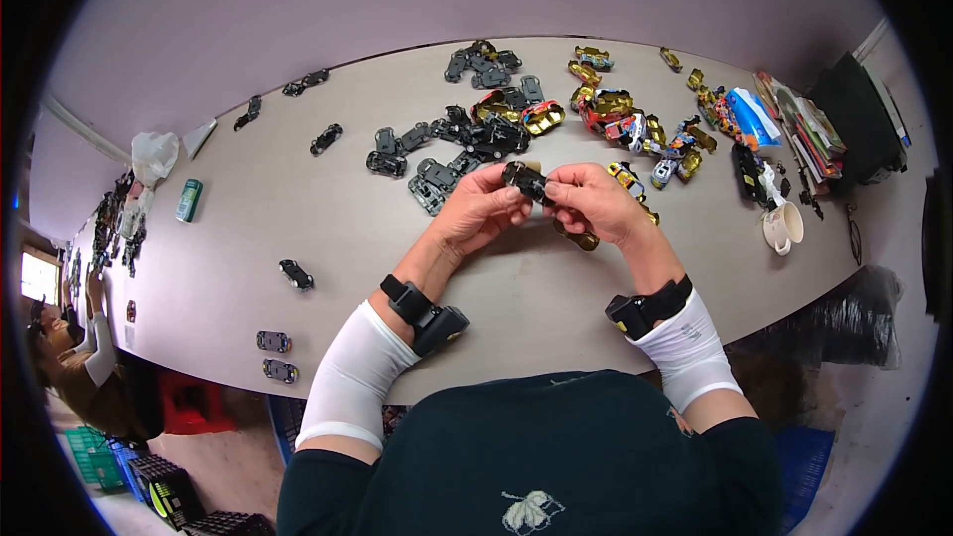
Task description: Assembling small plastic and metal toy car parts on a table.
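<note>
A small black toy car is held between my two hands over the middle of the table. My left hand grips one end of it with thumb and fingers. On the other end, the fingertips of my right hand are pinched. The side toward my palms is partly covered. Just below my right hand lies a gold toy car body. Beyond my left hand spreads a heap of black toy car bases. Colourful and gold car bodies are piled past my right hand.
On the left stand a green can and a white plastic bag. A black toy car and two car bases lie near the left front edge. At right are a white mug and stacked booklets. Another person works far left.
</note>
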Demonstrator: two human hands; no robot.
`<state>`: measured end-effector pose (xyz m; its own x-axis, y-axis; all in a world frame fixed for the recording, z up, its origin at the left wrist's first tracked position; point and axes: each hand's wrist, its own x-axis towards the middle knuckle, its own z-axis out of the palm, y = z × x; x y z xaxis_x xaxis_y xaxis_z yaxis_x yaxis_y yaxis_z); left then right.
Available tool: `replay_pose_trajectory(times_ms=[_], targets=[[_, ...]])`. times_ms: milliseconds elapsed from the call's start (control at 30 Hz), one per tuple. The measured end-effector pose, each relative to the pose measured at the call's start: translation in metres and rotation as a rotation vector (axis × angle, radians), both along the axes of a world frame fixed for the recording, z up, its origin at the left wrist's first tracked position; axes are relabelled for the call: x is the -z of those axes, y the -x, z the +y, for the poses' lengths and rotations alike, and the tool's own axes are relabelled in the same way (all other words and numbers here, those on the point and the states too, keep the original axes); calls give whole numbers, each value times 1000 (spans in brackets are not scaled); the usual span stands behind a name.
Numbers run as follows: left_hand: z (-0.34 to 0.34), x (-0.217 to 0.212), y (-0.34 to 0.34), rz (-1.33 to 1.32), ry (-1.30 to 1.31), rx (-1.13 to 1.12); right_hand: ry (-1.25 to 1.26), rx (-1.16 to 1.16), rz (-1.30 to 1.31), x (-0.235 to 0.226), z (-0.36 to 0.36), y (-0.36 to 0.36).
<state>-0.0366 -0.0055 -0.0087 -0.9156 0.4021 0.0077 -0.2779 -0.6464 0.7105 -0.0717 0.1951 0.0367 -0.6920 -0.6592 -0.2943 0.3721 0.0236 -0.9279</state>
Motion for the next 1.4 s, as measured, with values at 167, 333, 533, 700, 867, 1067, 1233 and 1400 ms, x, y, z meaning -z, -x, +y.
replay_pose_trajectory(times_ms=[167,333,533,700,867,1067,1233,1400], targets=[[8,-11,1,9,-111,10,30,14,-67,2,-5,0],[4,-3,3,-1,-84,-61,-243,29,220,-16,4,-7],[5,2,7,-47,-6,-118,-672,10,1071,-16,41,-37],[5,3,7,-12,24,-34,-842,1,1209,14,39,-43],[4,-4,2,111,132,113,-164,32,281,5,43,-24],[7,-2,-9,76,-28,29,81,131,-6,24,17,-17],[13,6,4,18,-73,-46,-408,352,863,16,13,-17],[6,0,1,92,6,28,-368,223,1087,16,10,-11]])
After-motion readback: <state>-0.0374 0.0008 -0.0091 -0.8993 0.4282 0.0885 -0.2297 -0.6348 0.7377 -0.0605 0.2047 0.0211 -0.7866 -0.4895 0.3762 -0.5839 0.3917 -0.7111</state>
